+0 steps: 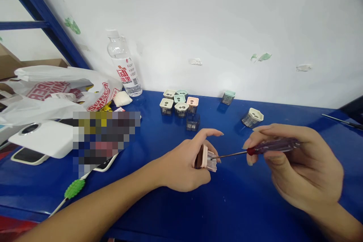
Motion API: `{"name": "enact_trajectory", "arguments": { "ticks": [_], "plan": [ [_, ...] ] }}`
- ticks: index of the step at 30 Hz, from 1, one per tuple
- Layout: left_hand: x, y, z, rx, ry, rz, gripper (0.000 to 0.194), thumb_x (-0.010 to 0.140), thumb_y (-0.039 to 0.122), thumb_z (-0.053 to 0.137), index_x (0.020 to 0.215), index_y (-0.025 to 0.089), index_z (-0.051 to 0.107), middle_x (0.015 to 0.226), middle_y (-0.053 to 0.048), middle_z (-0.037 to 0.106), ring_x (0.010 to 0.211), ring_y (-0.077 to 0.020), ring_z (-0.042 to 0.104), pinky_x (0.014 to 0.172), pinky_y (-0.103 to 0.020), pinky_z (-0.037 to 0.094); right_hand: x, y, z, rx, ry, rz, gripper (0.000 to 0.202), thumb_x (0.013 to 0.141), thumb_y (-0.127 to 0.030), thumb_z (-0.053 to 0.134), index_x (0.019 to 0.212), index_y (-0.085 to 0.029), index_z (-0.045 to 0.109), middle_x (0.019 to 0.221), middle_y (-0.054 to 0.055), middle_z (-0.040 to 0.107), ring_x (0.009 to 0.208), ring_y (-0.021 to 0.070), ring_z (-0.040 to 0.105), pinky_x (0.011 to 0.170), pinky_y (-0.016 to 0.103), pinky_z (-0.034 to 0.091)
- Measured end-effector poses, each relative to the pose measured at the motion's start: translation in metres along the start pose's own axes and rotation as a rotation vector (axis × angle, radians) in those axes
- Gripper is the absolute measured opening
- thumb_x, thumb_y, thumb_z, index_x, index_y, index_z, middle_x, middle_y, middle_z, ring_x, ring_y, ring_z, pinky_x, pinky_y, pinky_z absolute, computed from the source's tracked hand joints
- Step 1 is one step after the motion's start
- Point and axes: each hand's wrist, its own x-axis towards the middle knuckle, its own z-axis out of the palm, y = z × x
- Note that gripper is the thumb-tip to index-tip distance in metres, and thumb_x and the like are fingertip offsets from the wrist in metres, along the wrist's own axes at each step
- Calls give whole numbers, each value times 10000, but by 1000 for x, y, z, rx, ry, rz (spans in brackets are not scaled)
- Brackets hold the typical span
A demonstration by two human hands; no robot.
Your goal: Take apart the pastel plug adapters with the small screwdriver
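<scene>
My left hand (188, 164) grips a pink pencil sharpener (204, 159) turned on its side, its inner part facing right. In my right hand (300, 166) is a screwdriver (272, 147) with a clear purple handle and a red collar. The screwdriver's thin shaft points left, and its tip meets the sharpener's inner part. Behind my left hand stands a group of several sharpeners (179, 99) in cream, mint and pink, with a dark clear container (193, 121) in front of them.
A mint sharpener (228, 97) and a cream one (252, 117) stand apart at the back right. Another screwdriver (340, 121) lies far right. At left are a water bottle (124, 64), plastic bags (56, 90), a white device (45, 138) and a cable with a green sleeve (75, 189).
</scene>
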Motion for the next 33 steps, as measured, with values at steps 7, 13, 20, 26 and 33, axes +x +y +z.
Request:
{"name": "enact_trajectory", "arguments": {
  "ticks": [7, 13, 20, 26, 33],
  "plan": [
    [0, -2, 1, -2, -23, -6, 766, 655, 71, 530, 1357, 262, 290, 1039, -48, 621, 707, -141, 593, 570, -241, 457, -2, 1, -1, -80, 22, 29, 373, 923, -320, 562, 1295, -339, 563, 921, 35, 657, 770, 181, 634, 645, 328, 546],
    [-2, 2, 1, 21, -5, 23, 694, 664, 83, 518, 1323, 246, 370, 1030, -30, 571, 627, -90, 497, 528, -212, 410, -1, -5, 1, -83, 44, 79, 488, 937, -167, 497, 1396, -329, 455, 1005, 49, 686, 904, 225, 652, 751, 380, 552],
    [-5, 8, 2, 34, 20, 38, 646, 733, 112, 520, 1355, 218, 382, 1086, -50, 559, 646, -87, 496, 587, -232, 443, 0, -4, -2, -189, 101, -80, 552, 861, -130, 600, 1341, -387, 513, 929, 35, 650, 748, 216, 636, 615, 385, 545],
    [-4, 8, 5, 106, 33, 70, 613, 766, 106, 504, 1360, 215, 394, 1078, -48, 542, 706, -109, 503, 638, -252, 460, -4, -6, -5, -264, 5, -110, 653, 845, -100, 573, 1422, -360, 412, 1045, 35, 644, 878, 221, 640, 689, 372, 554],
    [-3, 7, 1, 73, 46, 140, 638, 760, 123, 443, 1390, 213, 386, 1152, -56, 503, 884, -163, 499, 793, -327, 465, -5, -11, -9, -174, -76, -117, 711, 803, 17, 542, 1419, -318, 425, 995, 20, 646, 850, 162, 637, 702, 272, 570]
  ]
}}
